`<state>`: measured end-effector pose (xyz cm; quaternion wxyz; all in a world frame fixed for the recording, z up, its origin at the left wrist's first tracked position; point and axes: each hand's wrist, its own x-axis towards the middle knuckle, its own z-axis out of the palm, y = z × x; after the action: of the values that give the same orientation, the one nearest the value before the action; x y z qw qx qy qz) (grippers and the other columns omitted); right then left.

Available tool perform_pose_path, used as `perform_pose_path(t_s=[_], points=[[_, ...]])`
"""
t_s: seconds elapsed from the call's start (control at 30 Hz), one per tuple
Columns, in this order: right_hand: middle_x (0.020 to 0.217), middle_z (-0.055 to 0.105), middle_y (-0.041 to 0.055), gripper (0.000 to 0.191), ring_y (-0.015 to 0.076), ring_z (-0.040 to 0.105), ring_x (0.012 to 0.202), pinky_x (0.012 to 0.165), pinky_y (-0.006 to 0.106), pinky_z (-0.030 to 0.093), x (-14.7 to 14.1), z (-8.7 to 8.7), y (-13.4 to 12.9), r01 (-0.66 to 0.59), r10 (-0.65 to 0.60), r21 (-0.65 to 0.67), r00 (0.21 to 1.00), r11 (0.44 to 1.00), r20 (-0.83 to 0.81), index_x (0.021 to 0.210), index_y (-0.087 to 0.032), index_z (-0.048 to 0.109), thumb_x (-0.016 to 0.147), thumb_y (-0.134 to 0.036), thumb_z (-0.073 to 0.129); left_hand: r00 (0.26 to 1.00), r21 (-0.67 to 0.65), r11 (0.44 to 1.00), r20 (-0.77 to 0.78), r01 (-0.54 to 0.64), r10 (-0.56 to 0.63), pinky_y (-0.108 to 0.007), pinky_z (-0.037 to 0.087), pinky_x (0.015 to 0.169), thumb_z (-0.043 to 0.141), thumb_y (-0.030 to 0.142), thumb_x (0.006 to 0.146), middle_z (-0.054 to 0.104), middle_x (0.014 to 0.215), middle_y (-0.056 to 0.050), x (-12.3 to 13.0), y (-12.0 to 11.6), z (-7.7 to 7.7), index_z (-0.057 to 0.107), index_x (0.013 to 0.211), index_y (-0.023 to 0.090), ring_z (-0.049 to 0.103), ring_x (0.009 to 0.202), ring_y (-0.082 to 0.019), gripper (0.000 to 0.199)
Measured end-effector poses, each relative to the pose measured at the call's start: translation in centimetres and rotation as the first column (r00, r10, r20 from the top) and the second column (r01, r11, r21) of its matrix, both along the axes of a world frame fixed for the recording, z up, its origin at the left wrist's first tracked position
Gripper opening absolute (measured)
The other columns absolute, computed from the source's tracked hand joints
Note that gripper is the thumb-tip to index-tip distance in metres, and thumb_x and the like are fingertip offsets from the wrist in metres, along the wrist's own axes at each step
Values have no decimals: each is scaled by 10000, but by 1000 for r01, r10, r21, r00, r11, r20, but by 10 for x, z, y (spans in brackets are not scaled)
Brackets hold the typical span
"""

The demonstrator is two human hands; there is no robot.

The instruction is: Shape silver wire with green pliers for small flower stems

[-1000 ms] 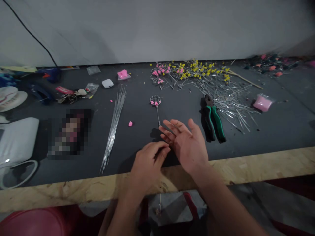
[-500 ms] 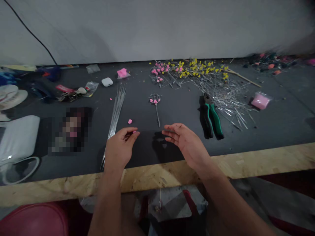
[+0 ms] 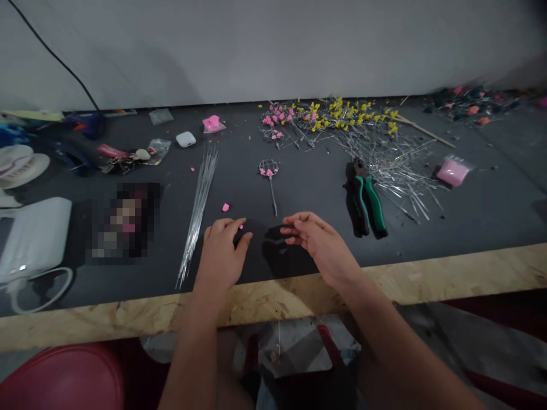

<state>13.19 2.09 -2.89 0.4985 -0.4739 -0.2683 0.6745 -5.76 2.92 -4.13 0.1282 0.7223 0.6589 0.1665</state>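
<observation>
My left hand (image 3: pixel 224 250) is low over the table, thumb and index finger apart. A tiny pink clay bit (image 3: pixel 241 227) shows just under the index fingertip; whether it touches the finger or the table I cannot tell. Just beyond that hand lies a larger pink clay lump (image 3: pixel 225 207). My right hand (image 3: pixel 314 239) hovers with fingers loosely bent and apart, nothing visible in them. Between and beyond both hands lies a small wire racket shape (image 3: pixel 269 169) with pink blobs on its mesh and a twisted handle. A bundle of straight wires (image 3: pixel 199 210) lies left of my left hand.
Green-and-black pliers (image 3: pixel 365 199) lie right of my right hand, beside a heap of loose wires (image 3: pixel 401 171). Pink and yellow wire flowers (image 3: pixel 333 117) sit behind. Bagged pink clay (image 3: pixel 453 171) is at right. A white earbud case (image 3: pixel 186 140) and keys (image 3: pixel 123 162) are at left.
My left hand has shifted right, and its thumb and index finger have parted from their pinch around the pink bit. My right thumb has moved closer to its fingers.
</observation>
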Motion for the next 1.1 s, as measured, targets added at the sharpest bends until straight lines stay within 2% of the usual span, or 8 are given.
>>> perform_pose_path(t_s=[0.07, 0.2, 0.33, 0.57, 0.77, 0.93, 1.1], points=[[933, 635, 17, 93, 151, 614, 842, 721, 290, 466, 1, 1, 0, -10, 10, -3, 1000, 1000, 0, 782, -209, 640, 747, -294, 633, 1000, -17, 1000, 6, -2, 2, -454, 410, 971, 530, 300, 864, 584, 1141, -124, -1, -6, 1, 589, 1193, 152, 523, 1085, -272, 366], [930, 635, 24, 104, 153, 617, 833, 710, 292, 465, 3, 3, 1, -27, 27, -1, 1000, 1000, 6, 785, -204, 634, 748, -301, 631, 993, -28, 999, 116, -21, 24, -442, 435, 959, 558, 289, 846, 595, 1177, -112, -5, -10, 3, 508, 1276, 168, 533, 1114, -255, 450], [936, 637, 28, 112, 151, 615, 820, 705, 292, 465, 5, 4, 1, -41, 41, -5, 999, 999, 16, 778, -206, 626, 749, -313, 630, 987, -7, 997, 140, -75, 76, -440, 451, 946, 563, 305, 842, 580, 1213, -102, -8, -10, 4, 576, 1190, 188, 539, 1119, -255, 367], [937, 637, 25, 123, 153, 610, 832, 715, 291, 458, 2, 7, 0, -57, 57, 0, 997, 998, 50, 764, -208, 620, 739, -328, 631, 1000, 64, 998, -27, 5, -3, -453, 402, 999, 535, 405, 866, 521, 1241, -117, -11, -17, 3, 563, 1264, 214, 496, 1144, -274, 442], [953, 627, 23, 122, 146, 604, 826, 712, 289, 451, 0, 7, -1, -63, 62, 16, 997, 998, 49, 758, -205, 623, 751, -327, 624, 986, 9, 1000, -167, 20, -18, -462, 401, 983, 503, 436, 879, 482, 1296, -132, -9, -15, 5, 585, 1262, 223, 480, 1143, -303, 446], [946, 627, 22, 138, 148, 602, 823, 712, 293, 447, 1, 7, 0, -67, 66, 12, 996, 998, 53, 755, -206, 622, 743, -343, 635, 956, -17, 998, -288, -53, 46, -515, 410, 939, 470, 471, 882, 477, 1345, -109, 4, -10, 8, 544, 1301, 281, 451, 1168, -344, 467], [946, 628, 27, 155, 151, 602, 826, 716, 298, 449, 1, 7, 0, -75, 74, 19, 996, 997, 53, 756, -207, 624, 739, -360, 643, 952, -75, 996, -306, -43, 18, -550, 405, 941, 435, 478, 891, 455, 1402, -131, 8, -20, 15, 513, 1329, 249, 421, 1233, -354, 500]])
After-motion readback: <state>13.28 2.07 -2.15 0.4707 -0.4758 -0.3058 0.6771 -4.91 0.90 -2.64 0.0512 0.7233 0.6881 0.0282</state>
